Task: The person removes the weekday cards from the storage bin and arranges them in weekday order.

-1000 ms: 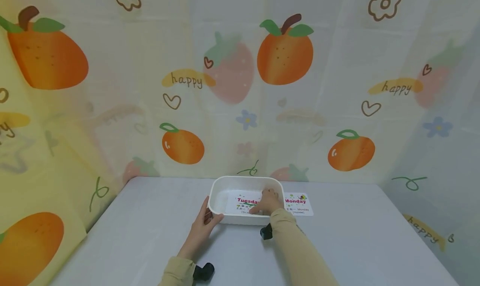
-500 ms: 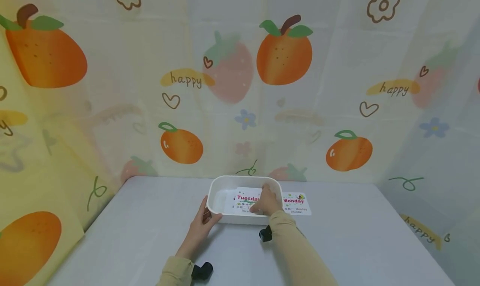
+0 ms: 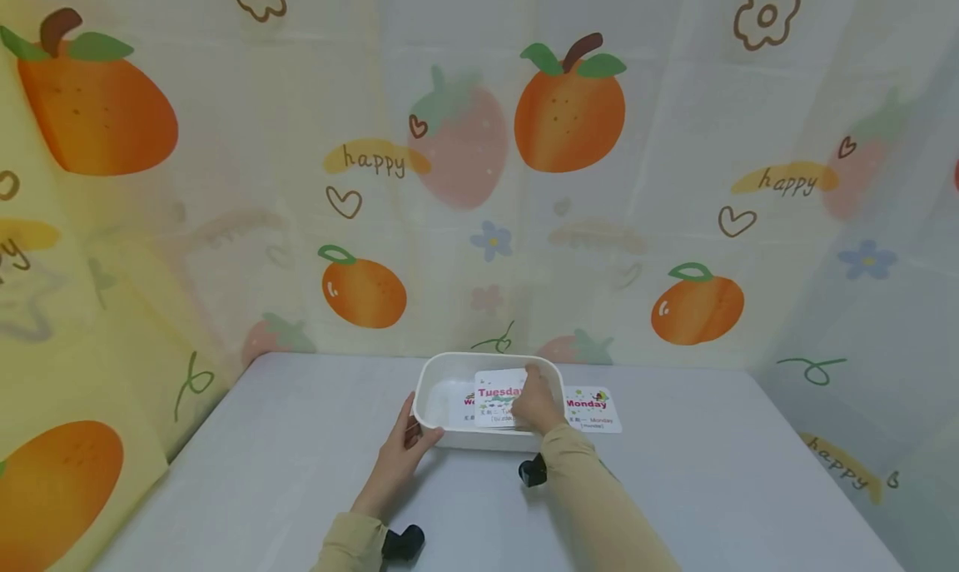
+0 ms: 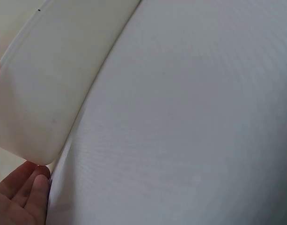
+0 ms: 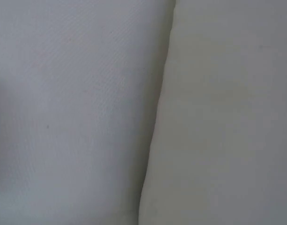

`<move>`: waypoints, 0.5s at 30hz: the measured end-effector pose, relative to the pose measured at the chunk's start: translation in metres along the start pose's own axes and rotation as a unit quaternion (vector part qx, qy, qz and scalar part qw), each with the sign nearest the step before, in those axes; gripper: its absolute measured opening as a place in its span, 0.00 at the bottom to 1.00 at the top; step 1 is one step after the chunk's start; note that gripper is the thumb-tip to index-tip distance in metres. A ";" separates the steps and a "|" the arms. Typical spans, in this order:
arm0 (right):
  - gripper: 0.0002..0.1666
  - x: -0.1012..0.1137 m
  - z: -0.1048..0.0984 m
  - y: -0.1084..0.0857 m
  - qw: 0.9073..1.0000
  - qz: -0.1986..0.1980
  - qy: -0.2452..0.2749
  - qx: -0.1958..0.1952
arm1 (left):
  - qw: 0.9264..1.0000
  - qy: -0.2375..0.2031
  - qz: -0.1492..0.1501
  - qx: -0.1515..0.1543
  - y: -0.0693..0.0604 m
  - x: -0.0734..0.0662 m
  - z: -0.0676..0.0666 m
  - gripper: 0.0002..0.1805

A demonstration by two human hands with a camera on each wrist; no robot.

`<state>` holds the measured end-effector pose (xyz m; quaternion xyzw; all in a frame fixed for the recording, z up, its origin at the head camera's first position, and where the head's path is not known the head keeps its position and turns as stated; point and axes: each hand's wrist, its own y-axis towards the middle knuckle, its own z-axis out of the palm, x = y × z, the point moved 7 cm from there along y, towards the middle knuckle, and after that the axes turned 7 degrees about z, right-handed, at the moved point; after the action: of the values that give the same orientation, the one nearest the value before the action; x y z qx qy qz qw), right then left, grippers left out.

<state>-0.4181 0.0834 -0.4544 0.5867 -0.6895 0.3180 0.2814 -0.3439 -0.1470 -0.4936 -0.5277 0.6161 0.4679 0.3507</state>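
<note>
In the head view, my left hand grips the left end of a white plastic box, thumb at its front corner and fingers round the side. The left wrist view has those fingers against the box's lower corner. Inside the box, my right hand pinches the right part of a white "Tuesday" card, which is raised and slightly tilted. Under it another card shows red letters starting "We". The right fingertips are mostly hidden behind the hand. No right hand appears in the right wrist view.
A "Monday" card lies on the white table, just right of the box and partly behind it. A fruit-printed cloth hangs behind the table and at its sides. Black wrist cameras sit on both sleeves.
The "Tuesday" card has come up and shifted slightly right in my right hand, uncovering the red letters of the card below. My left hand and the box have stayed nearly still.
</note>
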 end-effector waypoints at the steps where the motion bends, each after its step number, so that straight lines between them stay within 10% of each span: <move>1: 0.49 0.001 -0.001 0.000 1.000 0.000 0.004 -0.003 | 1.000 0.000 0.002 0.001 0.000 0.000 0.000 0.45; 15: 0.48 0.018 -0.007 -0.012 0.996 -0.077 0.029 -0.023 | 1.000 -0.002 0.002 0.002 0.000 0.002 0.000 0.45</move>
<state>-0.4085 0.0755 -0.4348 0.6219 -0.6413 0.2959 0.3382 -0.3448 -0.1476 -0.4956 -0.5243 0.6178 0.4684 0.3522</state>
